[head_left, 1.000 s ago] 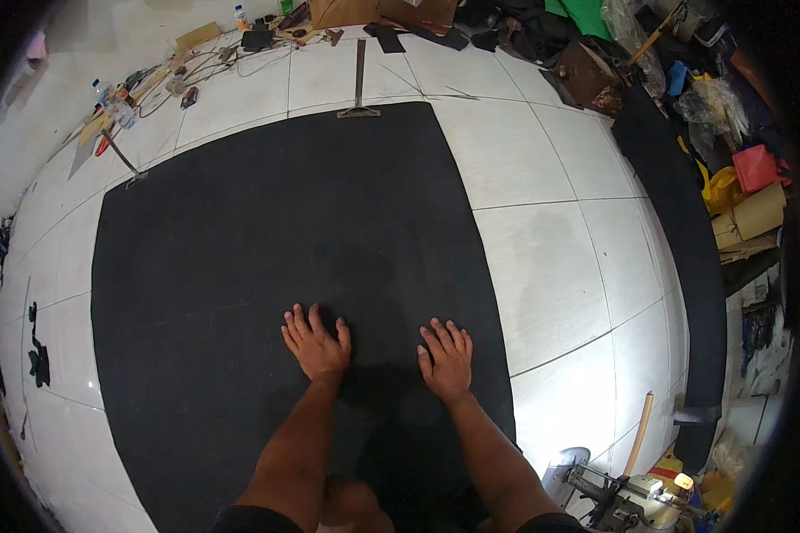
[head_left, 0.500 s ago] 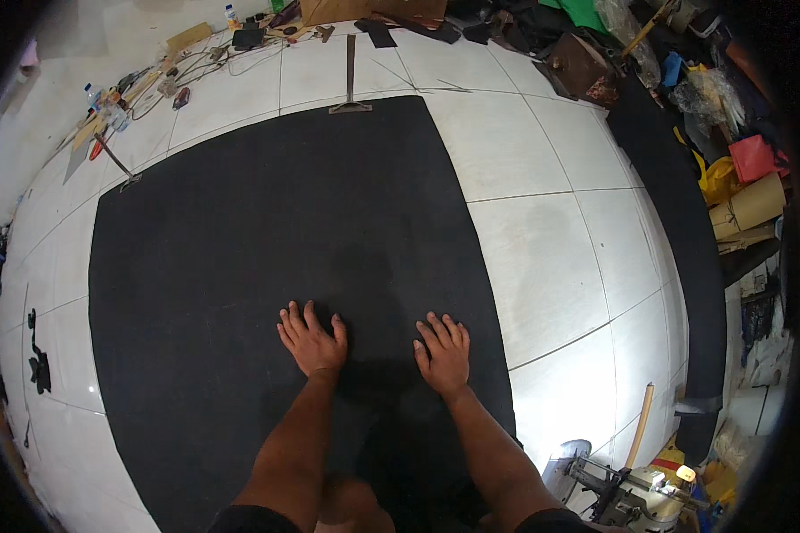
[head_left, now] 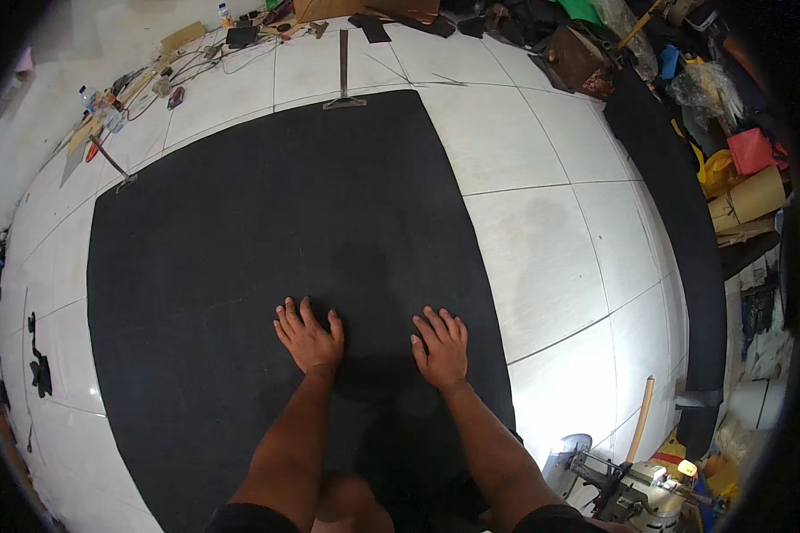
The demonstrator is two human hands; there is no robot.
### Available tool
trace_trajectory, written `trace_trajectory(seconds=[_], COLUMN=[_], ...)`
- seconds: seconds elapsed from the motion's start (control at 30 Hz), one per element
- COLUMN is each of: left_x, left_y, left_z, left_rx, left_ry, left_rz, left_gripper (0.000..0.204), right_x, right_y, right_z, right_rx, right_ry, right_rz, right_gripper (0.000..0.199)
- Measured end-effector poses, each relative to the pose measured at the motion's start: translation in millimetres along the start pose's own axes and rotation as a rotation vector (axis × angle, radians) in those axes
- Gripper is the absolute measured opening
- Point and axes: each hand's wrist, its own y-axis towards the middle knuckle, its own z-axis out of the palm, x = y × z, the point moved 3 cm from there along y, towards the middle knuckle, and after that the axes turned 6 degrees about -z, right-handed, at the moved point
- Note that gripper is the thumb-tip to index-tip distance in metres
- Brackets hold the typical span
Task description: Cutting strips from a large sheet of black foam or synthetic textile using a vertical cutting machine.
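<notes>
A large black sheet (head_left: 267, 213) of fabric or similar material lies flat over the white tiled floor. My left hand (head_left: 309, 338) rests palm down on it, left of the middle, fingers spread. Level with it, to the right, my right hand (head_left: 441, 346) also lies flat on the sheet with its fingers apart, nearer the sheet's right edge. Neither hand holds anything. On the far edge sits a T-shaped metal tool (head_left: 344, 89), and a second, similar tool (head_left: 120, 169) stands at the far left corner.
A long black strip of material (head_left: 684, 222) lies along the right. A sewing machine (head_left: 644, 489) stands at the lower right beside a wooden stick (head_left: 640, 417). Brown paper rolls (head_left: 747, 200) and piled scraps line the right. Tools and cables (head_left: 173, 75) lie along the far wall.
Both hands stay flat on the sheet in nearly the same place. The whole view has shifted slightly; nothing has been picked up or let go.
</notes>
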Motion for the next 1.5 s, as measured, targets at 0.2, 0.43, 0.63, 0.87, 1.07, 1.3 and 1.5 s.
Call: trace_trajectory(seconds=[0.2,0.43,0.63,0.87,1.07,1.3,1.5], left_x=[3.6,3.6,4.4,1.2,4.5,1.3,3.6], left_y=[0.1,-0.7,3.0,-1.0,-1.2,2.7,5.8], left_z=[2.2,4.9,6.7,7.5,0.8,-2.7,-0.7], left_rx=[-0.021,-0.107,-0.119,-0.139,-0.105,-0.018,0.041], left_ry=[-0.012,-0.044,0.014,-0.028,-0.034,-0.048,-0.055], left_rz=[0.015,0.058,0.068,0.070,0.045,-0.013,0.005], left_gripper=[0.059,0.059,0.059,0.058,0.059,0.059,0.061], right_x=[2.9,-1.5,1.6,-1.7,30.7,27.1,11.2], right_y=[1.2,0.6,6.4,1.3,19.0,118.7,251.6], right_z=[0.7,2.8,4.9,3.6,2.4,30.0,54.8], right_rx=[-0.002,-0.026,-0.041,-0.083,-0.040,0.010,0.176], right_ry=[-0.004,-0.045,-0.042,-0.046,-0.107,-0.128,-0.056], right_rz=[0.005,-0.034,-0.017,-0.053,0.073,-0.009,-0.145], right_gripper=[0.037,0.037,0.039,0.043,0.047,0.046,0.049])
